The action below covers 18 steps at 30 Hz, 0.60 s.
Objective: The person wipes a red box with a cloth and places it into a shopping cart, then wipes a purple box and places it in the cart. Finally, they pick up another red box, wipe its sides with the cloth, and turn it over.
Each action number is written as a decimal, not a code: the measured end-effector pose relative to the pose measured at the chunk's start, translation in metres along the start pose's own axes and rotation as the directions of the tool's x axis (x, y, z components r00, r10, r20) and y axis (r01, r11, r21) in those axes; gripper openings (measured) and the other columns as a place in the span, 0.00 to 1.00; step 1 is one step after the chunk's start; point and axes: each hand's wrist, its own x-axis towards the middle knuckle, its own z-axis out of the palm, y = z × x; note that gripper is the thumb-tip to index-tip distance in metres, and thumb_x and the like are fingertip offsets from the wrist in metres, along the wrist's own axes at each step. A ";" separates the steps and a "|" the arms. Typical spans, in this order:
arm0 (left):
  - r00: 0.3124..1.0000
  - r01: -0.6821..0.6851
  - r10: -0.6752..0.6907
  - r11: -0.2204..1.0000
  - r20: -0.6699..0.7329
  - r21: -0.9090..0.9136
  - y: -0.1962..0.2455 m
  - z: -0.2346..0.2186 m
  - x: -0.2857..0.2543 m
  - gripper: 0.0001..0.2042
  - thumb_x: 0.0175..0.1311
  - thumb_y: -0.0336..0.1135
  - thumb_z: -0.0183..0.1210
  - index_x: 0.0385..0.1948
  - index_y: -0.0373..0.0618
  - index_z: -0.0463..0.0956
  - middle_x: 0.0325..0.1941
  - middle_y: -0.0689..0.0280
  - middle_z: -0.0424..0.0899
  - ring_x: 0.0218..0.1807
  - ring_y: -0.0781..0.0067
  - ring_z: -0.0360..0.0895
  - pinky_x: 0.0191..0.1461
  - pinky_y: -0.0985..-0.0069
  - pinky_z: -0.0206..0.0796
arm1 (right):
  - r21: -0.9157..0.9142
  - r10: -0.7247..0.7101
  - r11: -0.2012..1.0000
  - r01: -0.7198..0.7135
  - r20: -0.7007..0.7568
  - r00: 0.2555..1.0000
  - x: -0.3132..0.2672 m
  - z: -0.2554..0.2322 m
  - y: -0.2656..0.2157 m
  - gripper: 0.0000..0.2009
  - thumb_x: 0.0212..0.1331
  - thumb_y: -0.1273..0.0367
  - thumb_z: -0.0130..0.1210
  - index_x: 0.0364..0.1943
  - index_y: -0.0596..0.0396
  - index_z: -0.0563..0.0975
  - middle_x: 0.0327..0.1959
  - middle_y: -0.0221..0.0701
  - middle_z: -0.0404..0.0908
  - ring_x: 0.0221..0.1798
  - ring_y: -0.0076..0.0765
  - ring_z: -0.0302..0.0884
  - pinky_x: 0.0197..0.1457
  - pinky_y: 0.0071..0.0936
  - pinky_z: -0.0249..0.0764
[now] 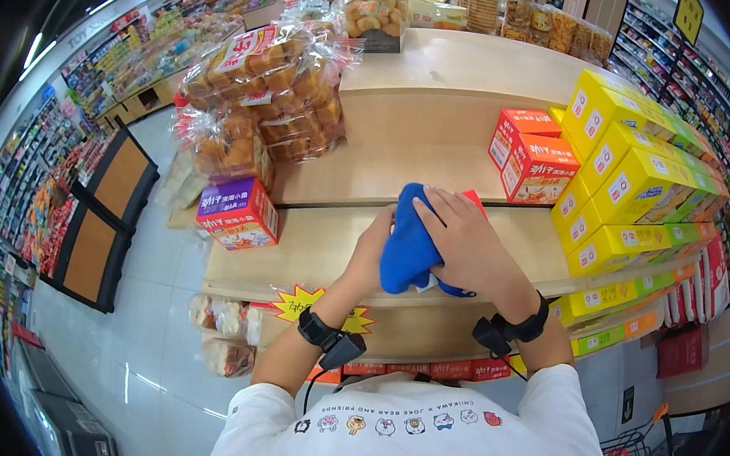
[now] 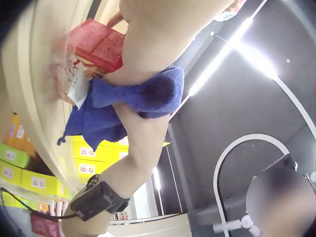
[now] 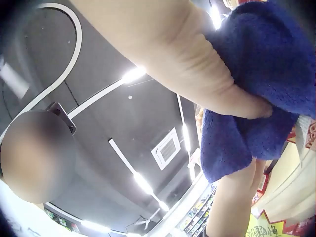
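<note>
A blue cloth (image 1: 409, 247) is bunched between both hands above the middle of the shelf. My left hand (image 1: 370, 247) grips a red box (image 2: 98, 45) from its left side; in the head view only a red corner of that box shows past the fingers. My right hand (image 1: 473, 241) holds the cloth over the box, its fingers spread across the blue fabric. In the right wrist view the right thumb presses into the folds of the cloth (image 3: 266, 54). Most of the box is hidden by cloth and hands.
A purple-and-red box (image 1: 239, 211) stands at the shelf's left, beside bagged bread (image 1: 265, 83). Red boxes (image 1: 537, 166) and stacked yellow boxes (image 1: 626, 184) fill the right side. A yellow price tag (image 1: 297, 303) hangs on the front edge. More red boxes (image 1: 405, 371) sit lower down.
</note>
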 end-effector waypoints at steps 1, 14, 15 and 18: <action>1.000 0.027 -0.027 0.999 -0.005 -0.024 0.003 0.003 -0.001 0.35 0.49 0.39 0.67 0.59 0.42 0.59 0.52 0.54 0.76 0.55 0.54 0.74 0.59 0.63 0.64 | -0.024 0.015 1.000 -0.015 -0.020 1.000 -0.001 -0.001 -0.002 0.43 0.35 0.69 0.66 0.64 0.58 0.60 0.64 0.45 0.63 0.67 0.49 0.58 0.72 0.45 0.51; 0.884 -0.315 0.449 0.778 -0.129 0.543 0.054 -0.022 -0.006 0.45 0.34 0.36 0.73 0.60 0.42 0.59 0.55 0.53 0.72 0.57 0.49 0.69 0.61 0.59 0.60 | 0.688 0.138 0.718 0.109 -0.294 0.946 -0.009 0.015 0.041 0.43 0.30 0.66 0.74 0.58 0.53 0.63 0.50 0.38 0.72 0.53 0.42 0.71 0.56 0.34 0.69; 0.882 -0.291 0.438 0.797 -0.174 0.530 0.052 -0.023 -0.005 0.46 0.33 0.36 0.74 0.61 0.42 0.57 0.55 0.52 0.72 0.58 0.49 0.69 0.62 0.58 0.59 | 0.755 0.178 0.646 0.107 -0.286 0.942 -0.011 0.022 0.046 0.43 0.31 0.66 0.74 0.58 0.53 0.63 0.50 0.38 0.72 0.53 0.40 0.72 0.56 0.33 0.69; 0.878 -0.236 0.402 0.837 -0.261 0.494 0.038 -0.024 -0.001 0.51 0.34 0.37 0.75 0.64 0.42 0.52 0.56 0.51 0.71 0.59 0.51 0.69 0.63 0.60 0.60 | 0.818 0.192 0.568 0.093 -0.242 0.951 -0.017 0.031 0.059 0.44 0.34 0.67 0.73 0.60 0.54 0.61 0.52 0.35 0.73 0.55 0.33 0.71 0.60 0.31 0.67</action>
